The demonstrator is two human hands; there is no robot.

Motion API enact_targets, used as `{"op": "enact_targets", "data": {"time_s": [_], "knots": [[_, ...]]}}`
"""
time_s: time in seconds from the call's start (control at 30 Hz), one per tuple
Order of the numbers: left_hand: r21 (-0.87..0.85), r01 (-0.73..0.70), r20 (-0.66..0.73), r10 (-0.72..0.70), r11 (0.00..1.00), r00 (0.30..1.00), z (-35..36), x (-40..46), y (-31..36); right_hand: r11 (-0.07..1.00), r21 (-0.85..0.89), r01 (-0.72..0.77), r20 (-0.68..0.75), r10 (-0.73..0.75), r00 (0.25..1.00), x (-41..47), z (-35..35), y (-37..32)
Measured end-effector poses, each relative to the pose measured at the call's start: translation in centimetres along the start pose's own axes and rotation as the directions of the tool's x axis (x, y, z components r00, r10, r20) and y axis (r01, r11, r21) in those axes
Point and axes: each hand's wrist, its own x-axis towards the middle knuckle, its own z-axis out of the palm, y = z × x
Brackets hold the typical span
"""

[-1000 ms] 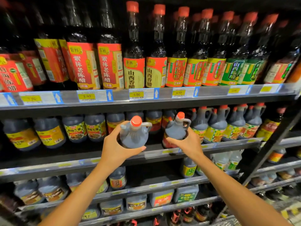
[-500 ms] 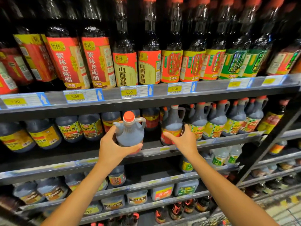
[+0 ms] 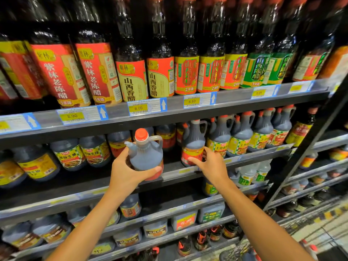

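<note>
In a supermarket sauce aisle, seen through the head camera, I face dark metal racking with grey price rails. My left hand (image 3: 128, 172) wraps around the lower body of a red-capped dark sauce jug (image 3: 146, 155), thumb across its near side. It holds the jug upright in the air, just in front of the middle shelf (image 3: 84, 178). My right hand (image 3: 211, 164) is spread, fingers relaxed. Its fingertips touch the label of a red-labelled jug (image 3: 194, 146) standing on that shelf, and it grips nothing.

On the upper shelf (image 3: 116, 112) I count:
- two big red-labelled vinegar bottles (image 3: 62, 72)
- two cream-labelled bottles (image 3: 134, 81)
- three two-year bottles (image 3: 186, 74)
- two green-labelled bottles (image 3: 258, 70)

Three prices read clearly: the 8.90 tag (image 3: 72, 115), the 6.00 tag (image 3: 138, 108) and the 6.50 tag (image 3: 191, 101).
</note>
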Motion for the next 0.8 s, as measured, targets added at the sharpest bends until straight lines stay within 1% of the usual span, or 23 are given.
{"op": "enact_targets", "data": {"time_s": [0.17,0.27,0.4,0.47,0.53,0.57,0.63,0.7,0.73,0.8], "knots": [[0.003,0.000,0.007,0.000,1.000,1.000,0.1,0.2,-0.5,0.995,-0.084,-0.045,-0.080,0.038,0.996,0.1,0.5,0.0],[0.004,-0.010,-0.003,0.010,1.000,1.000,0.2,0.4,-0.5,0.992,-0.113,-0.053,-0.098,0.042,0.994,0.1,0.7,0.2],[0.009,-0.024,0.002,0.024,1.000,1.000,0.3,0.8,-0.3,0.987,-0.158,-0.015,-0.072,0.004,0.997,0.0,-0.6,0.6],[0.005,-0.025,0.021,0.025,1.000,0.999,0.4,0.9,-0.2,0.983,-0.181,0.039,-0.119,-0.062,0.991,-0.7,-2.1,0.3],[0.000,-0.025,0.031,0.025,1.000,0.999,0.6,1.1,-0.3,0.980,-0.120,0.160,-0.160,-0.178,0.971,-1.6,-3.8,-0.5],[0.003,-0.028,0.034,0.028,1.000,0.999,0.8,1.3,-0.4,0.968,-0.044,0.247,-0.149,-0.251,0.956,-2.1,-4.6,-1.4],[0.012,-0.040,0.049,0.039,0.999,0.998,1.6,1.7,-0.4,0.914,0.141,0.380,-0.077,-0.373,0.925,-2.7,-5.6,-4.0],[0.019,-0.056,0.066,0.054,0.998,0.996,2.4,2.0,-0.5,0.866,0.289,0.409,0.007,-0.429,0.903,-2.6,-6.1,-6.8],[0.023,-0.065,0.075,0.064,0.998,0.995,2.8,2.2,-0.5,0.850,0.313,0.424,0.022,-0.453,0.891,-2.3,-6.1,-8.0],[0.038,-0.096,0.099,0.092,0.995,0.991,3.5,2.4,-0.5,0.824,0.291,0.486,0.009,-0.510,0.860,-1.8,-5.9,-9.4]]}}
